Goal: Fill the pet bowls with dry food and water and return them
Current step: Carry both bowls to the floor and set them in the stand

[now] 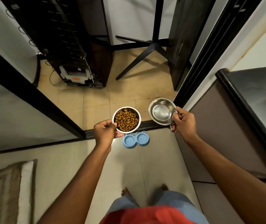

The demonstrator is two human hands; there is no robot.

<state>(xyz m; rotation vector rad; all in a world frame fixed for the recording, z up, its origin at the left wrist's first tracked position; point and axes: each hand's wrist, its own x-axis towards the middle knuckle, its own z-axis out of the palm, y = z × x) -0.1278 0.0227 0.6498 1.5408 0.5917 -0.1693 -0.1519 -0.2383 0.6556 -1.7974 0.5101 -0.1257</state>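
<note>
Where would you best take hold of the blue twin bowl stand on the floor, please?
Probably at the narrow waist between its two wells, pinched from above: the blue stand lies flat on the floor, and the waist is its slimmest part, with the near side unobstructed.

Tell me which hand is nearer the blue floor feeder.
Left. The left hand, gripping the kibble bowl, sits just left of the blue feeder; the right hand, gripping the steel bowl, is farther right.

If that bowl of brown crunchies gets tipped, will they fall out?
Probably: the kibble lies loose and fairly high in the steel bowl, so tilting would likely spill it. The left hand grips only one edge, so the far side may dip.
</note>
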